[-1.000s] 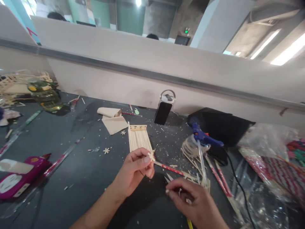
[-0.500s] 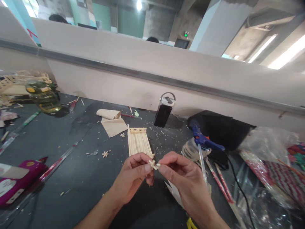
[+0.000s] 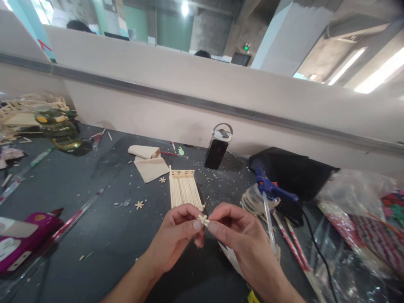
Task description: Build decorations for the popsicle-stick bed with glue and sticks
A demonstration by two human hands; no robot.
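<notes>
Between thumb and fingers, my left hand (image 3: 176, 233) pinches a small star-shaped piece of short wooden sticks (image 3: 203, 219). My right hand (image 3: 244, 240) is closed in a pinch at the star's right side, on a short stick bit mostly covered by the fingertips. Just behind the hands lies a flat panel of pale wooden sticks (image 3: 184, 189) with a latticed rail along its far end; its near edge is partly hidden by my left hand. Left of the panel, two similar stick stars lie on the table, a nearer one (image 3: 139, 205) and a farther one (image 3: 162, 179).
A blue glue gun (image 3: 274, 188) rests on the right beside a black bag (image 3: 293, 170) and clear plastic wrapping (image 3: 353, 269). A dark bottle (image 3: 216, 151) stands by the partition. On the left are folded brown paper (image 3: 151, 166), a glass jar (image 3: 65, 132) and a purple case (image 3: 34, 235).
My right hand has moved slightly left, bringing its short stick bit against the star in my left hand. The gap between the two has closed.
</notes>
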